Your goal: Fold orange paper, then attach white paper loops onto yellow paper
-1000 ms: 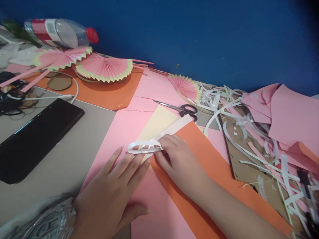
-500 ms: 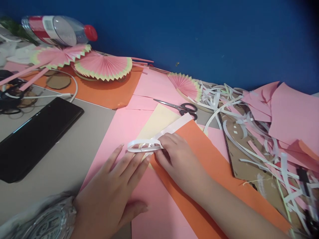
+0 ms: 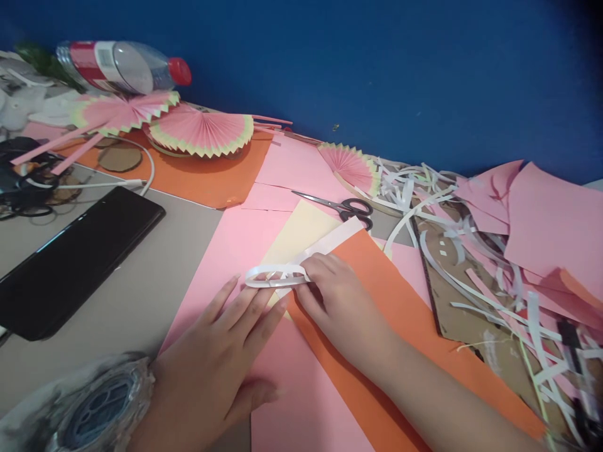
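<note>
My right hand [image 3: 336, 301] is closed, pinching one end of a thin white paper-like strip loop [image 3: 276, 276]. That loop stands just above a yellow sheet [image 3: 301, 229] and an orange sheet [image 3: 381, 282]. A flat white band [image 3: 332, 238] runs along the orange sheet's upper edge and passes under my right fingers. My left hand [image 3: 214, 358] lies with fingers spread, its fingertips under or against the loop's near side; exact contact is hard to make out. Beneath both hands is a pink sheet [image 3: 301, 376]. Something round, grey and glossy covers my left wrist.
Black-handled scissors [image 3: 348, 207] lie beyond the sheets. A phone [image 3: 85, 257] rests at left. Pink pleated paper fans [image 3: 202, 132] and a plastic bottle [image 3: 127, 66] are along the blue wall [image 3: 377, 69]. Paper scraps [image 3: 541, 220] and white strips cover cardboard [image 3: 440, 270] at right.
Both hands and the white loop hold nearly the same pose. The whole view shifts slightly, with the things at left appearing a little further right and lower than half a second ago.
</note>
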Demonstrator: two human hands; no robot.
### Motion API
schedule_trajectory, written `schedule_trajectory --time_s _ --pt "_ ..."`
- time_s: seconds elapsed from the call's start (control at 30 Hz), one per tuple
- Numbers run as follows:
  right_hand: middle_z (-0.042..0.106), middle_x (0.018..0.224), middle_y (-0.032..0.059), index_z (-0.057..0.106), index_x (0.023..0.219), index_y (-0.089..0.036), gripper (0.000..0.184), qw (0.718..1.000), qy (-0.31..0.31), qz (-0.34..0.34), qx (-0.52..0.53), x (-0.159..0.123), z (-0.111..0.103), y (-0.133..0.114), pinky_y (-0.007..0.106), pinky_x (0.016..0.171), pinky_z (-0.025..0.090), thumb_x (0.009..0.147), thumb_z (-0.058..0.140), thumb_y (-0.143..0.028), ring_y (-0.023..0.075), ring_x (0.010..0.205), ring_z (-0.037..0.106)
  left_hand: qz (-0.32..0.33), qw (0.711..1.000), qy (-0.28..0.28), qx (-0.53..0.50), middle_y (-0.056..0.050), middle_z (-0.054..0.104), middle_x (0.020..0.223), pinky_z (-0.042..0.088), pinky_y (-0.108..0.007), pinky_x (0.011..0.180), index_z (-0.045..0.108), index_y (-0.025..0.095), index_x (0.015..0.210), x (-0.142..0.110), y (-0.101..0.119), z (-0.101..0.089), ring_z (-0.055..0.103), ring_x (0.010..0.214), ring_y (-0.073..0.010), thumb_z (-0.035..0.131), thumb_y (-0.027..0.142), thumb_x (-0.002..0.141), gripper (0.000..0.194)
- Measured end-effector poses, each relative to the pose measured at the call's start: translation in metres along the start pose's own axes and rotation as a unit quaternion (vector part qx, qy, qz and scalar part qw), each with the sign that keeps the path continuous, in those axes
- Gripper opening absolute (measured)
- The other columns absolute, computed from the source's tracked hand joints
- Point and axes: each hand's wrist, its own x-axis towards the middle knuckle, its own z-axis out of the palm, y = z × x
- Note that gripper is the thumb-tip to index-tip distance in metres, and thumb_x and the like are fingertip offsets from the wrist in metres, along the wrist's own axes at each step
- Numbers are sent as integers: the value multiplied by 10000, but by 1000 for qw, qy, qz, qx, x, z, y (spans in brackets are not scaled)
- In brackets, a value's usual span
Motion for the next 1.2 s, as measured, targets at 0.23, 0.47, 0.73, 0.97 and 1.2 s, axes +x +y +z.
schedule_trajectory --time_s 0.23,0.47,0.73,0.97,1.2 --pt "515 793 2 413 733 -197 153 1000 6 -3 -1 0 1 1 308 707 349 864 405 -117 157 747 419 12 1000 15 -8 -91 534 1304 171 -432 1071 475 131 1315 0 -1 -2 410 1218 -283 413 610 835 681" --pt "529 802 10 410 717 -196 160 1000 6 -2 2 -1 0 0 307 698 350 857 408 -119 159 750 432 11 1000 17 -9 -86 561 1270 193 -433 1054 503 139 1291 1 -1 -3 442 1178 -277 433 607 827 663" --pt "533 797 9 392 689 -195 184 1000 12 0 12 -1 -1 -1 299 688 351 865 432 -155 151 736 438 11 1000 11 -17 -76 559 1273 191 -432 1057 492 137 1299 0 -2 -2 432 1189 -273 447 566 837 632" --pt "539 819 5 414 727 -196 170 1000 6 0 10 -1 0 0 306 705 348 892 403 -158 152 753 432 11 1000 13 -7 -88 560 1272 185 -450 1051 500 135 1292 1 -1 -4 432 1182 -286 449 573 831 638" --pt "545 814 10 408 707 -196 176 1000 11 -4 7 -1 0 0 304 696 350 877 420 -151 154 747 441 15 1000 0 -9 -91 537 1297 167 -465 1063 468 128 1316 -1 -2 -3 418 1197 -290 423 576 843 652"
